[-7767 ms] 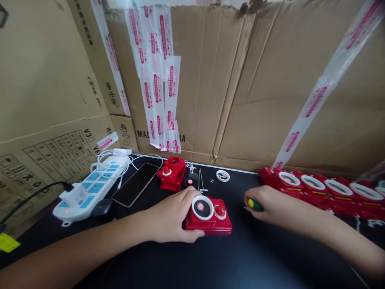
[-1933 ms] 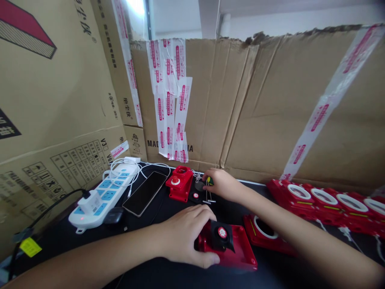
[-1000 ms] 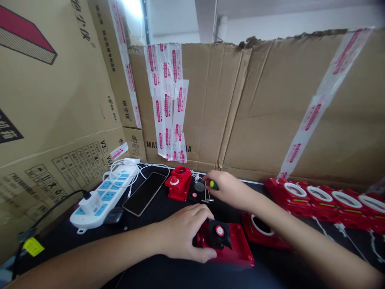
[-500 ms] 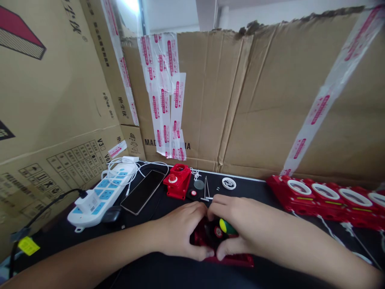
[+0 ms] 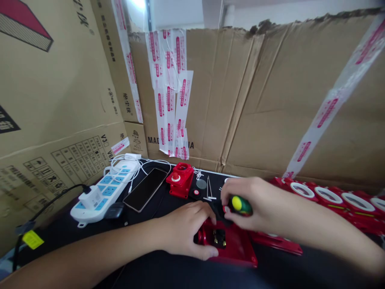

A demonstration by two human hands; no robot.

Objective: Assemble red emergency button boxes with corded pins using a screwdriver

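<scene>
My left hand (image 5: 186, 228) grips the left side of a red housing (image 5: 239, 247) that lies on the dark table, its thumb along the near edge. Inside the housing shows a small black terminal block (image 5: 220, 238) with brass screws. Above the housing's far right side, my right hand (image 5: 255, 198) is closed around a screwdriver (image 5: 240, 204) with a green and yellow handle. A dark piece with a bit of red (image 5: 225, 209) shows at the right fingertips, partly hidden, and I cannot tell its kind.
A red box with a round knob (image 5: 181, 182) stands at the back, near a clear disc (image 5: 201, 184) and thin metal rods (image 5: 208, 186). To the left lie a phone (image 5: 146, 188) and a power strip (image 5: 105, 186). Several red housings with white rings (image 5: 327, 196) line the right. Cardboard walls (image 5: 216, 100) surround the table.
My right hand has lifted away from the housing, up and to the right, with the screwdriver and the dark piece. The black terminal block is now uncovered. My left hand stays on the housing.
</scene>
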